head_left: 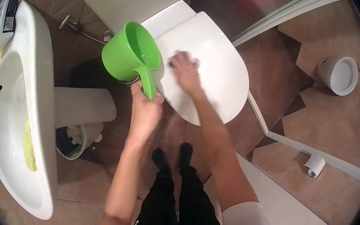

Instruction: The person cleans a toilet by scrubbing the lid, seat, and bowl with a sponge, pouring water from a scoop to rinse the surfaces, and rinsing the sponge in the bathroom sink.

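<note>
My left hand (147, 106) is closed around the handle of a green plastic jug (122, 55), which is tilted with its opening facing up and to the right. Some clear liquid seems to be inside the jug. A bit of shiny metal shows under the jug beside my fingers; I cannot tell what it is. On the white closed toilet lid (224, 73) lies my right hand (186, 73), blurred by motion, its fingers bent. Something small and dark shows at its fingertips, too smeared to name.
A white pedestal sink (45, 141) with a yellow cloth (29, 146) stands at left, above a small bin (72, 144). A hand shower (72, 24) hangs behind it. To the right are a glass partition rail (317, 157), a toilet paper roll (314, 165) and a white round fixture (341, 76).
</note>
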`<action>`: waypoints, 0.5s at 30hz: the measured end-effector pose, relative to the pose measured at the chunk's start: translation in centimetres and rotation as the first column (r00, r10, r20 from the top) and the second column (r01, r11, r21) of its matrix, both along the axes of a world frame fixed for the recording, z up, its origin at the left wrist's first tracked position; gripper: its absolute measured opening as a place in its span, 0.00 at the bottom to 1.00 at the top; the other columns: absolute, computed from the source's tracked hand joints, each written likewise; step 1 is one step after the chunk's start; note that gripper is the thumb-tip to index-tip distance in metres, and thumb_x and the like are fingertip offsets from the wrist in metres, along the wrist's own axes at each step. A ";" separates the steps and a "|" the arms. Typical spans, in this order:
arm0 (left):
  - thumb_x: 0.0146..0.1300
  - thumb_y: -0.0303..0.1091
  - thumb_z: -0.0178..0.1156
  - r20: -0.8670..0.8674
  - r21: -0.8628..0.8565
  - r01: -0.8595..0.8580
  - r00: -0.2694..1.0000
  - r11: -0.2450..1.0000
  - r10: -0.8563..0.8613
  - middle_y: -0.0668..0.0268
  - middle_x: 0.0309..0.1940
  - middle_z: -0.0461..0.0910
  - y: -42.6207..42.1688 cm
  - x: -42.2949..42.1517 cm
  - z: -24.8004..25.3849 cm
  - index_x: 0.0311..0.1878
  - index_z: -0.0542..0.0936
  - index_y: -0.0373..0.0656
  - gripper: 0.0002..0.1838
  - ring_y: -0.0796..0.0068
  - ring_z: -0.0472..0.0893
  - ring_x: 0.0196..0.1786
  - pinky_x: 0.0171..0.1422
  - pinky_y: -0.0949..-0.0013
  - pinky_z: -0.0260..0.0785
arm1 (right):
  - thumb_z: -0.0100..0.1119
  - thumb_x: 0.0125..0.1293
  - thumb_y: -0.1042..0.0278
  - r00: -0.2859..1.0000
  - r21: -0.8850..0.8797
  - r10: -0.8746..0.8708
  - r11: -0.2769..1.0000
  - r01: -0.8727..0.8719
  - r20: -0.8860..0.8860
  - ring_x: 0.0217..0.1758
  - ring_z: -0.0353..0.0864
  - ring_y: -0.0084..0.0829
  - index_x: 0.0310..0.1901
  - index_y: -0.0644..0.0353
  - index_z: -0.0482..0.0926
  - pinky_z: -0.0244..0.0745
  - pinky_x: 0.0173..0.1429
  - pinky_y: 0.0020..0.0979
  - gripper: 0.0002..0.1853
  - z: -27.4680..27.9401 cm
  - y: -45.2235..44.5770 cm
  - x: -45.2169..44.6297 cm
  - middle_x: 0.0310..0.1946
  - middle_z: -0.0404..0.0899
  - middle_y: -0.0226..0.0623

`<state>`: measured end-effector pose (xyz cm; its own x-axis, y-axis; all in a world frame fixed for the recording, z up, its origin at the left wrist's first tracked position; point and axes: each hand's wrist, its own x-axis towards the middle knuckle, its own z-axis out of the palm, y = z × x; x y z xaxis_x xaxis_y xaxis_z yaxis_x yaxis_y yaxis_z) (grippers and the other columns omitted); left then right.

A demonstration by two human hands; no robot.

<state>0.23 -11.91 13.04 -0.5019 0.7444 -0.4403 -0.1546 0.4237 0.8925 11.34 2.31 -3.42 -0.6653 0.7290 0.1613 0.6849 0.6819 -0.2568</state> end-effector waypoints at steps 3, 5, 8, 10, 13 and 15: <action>0.52 0.19 0.49 0.197 -0.048 -0.064 0.978 0.997 0.073 0.64 0.32 0.69 -1.0 -0.1 3.8 0.50 0.60 0.39 0.20 0.81 0.68 0.22 0.18 0.78 0.57 | 0.51 0.62 0.64 0.950 -0.048 -0.311 0.949 0.311 0.007 0.71 0.52 0.45 0.58 0.49 0.68 0.51 0.66 0.55 0.21 0.3 2.6 7.6 0.68 0.56 0.38; 0.51 0.19 0.48 0.274 -0.038 -0.087 0.957 0.995 0.094 0.64 0.34 0.68 -2.4 -0.5 4.1 0.48 0.60 0.40 0.19 0.81 0.67 0.23 0.18 0.79 0.56 | 0.49 0.64 0.65 0.919 0.018 -0.392 0.920 0.392 0.032 0.71 0.51 0.48 0.60 0.48 0.67 0.50 0.66 0.56 0.21 -0.3 0.4 13.3 0.68 0.55 0.39; 0.50 0.19 0.47 0.298 -0.032 -0.128 0.945 0.991 0.132 0.64 0.33 0.68 -4.4 0.0 3.7 0.47 0.60 0.40 0.19 0.81 0.66 0.20 0.16 0.79 0.54 | 0.50 0.64 0.67 0.945 -0.038 -0.322 0.945 0.325 0.062 0.70 0.51 0.50 0.63 0.52 0.64 0.49 0.67 0.55 0.24 0.7 -6.4 19.1 0.68 0.54 0.43; 0.49 0.19 0.48 0.314 -0.031 -0.185 0.931 0.982 0.185 0.64 0.32 0.68 -5.2 0.7 3.0 0.46 0.60 0.40 0.19 0.80 0.66 0.18 0.15 0.79 0.53 | 0.50 0.63 0.68 0.949 -0.086 -0.300 0.947 0.308 0.096 0.70 0.51 0.51 0.64 0.54 0.63 0.48 0.67 0.54 0.25 0.7 -7.9 20.8 0.68 0.54 0.46; 0.49 0.19 0.48 0.256 -0.136 -0.207 0.938 0.969 0.236 0.64 0.32 0.69 -5.7 1.6 2.7 0.45 0.60 0.41 0.19 0.80 0.66 0.19 0.15 0.78 0.54 | 0.51 0.64 0.69 0.649 -0.104 -0.745 0.666 0.739 -0.155 0.66 0.60 0.47 0.63 0.61 0.61 0.54 0.66 0.47 0.25 -2.8 -8.2 22.9 0.63 0.60 0.52; 0.50 0.19 0.48 0.248 -0.160 -0.211 0.937 0.964 0.246 0.64 0.31 0.68 -5.6 2.1 2.9 0.45 0.60 0.40 0.18 0.81 0.67 0.20 0.16 0.78 0.56 | 0.53 0.64 0.73 0.135 -0.767 -0.915 0.394 0.507 -0.381 0.60 0.68 0.40 0.63 0.65 0.59 0.61 0.62 0.38 0.27 -3.1 -7.4 22.6 0.58 0.66 0.50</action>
<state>2.28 -17.48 15.99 -0.5044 0.5512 -0.6646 -0.4833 0.4575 0.7464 33.92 -5.08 -6.54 0.4167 0.8814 -0.2224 0.2193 -0.3349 -0.9164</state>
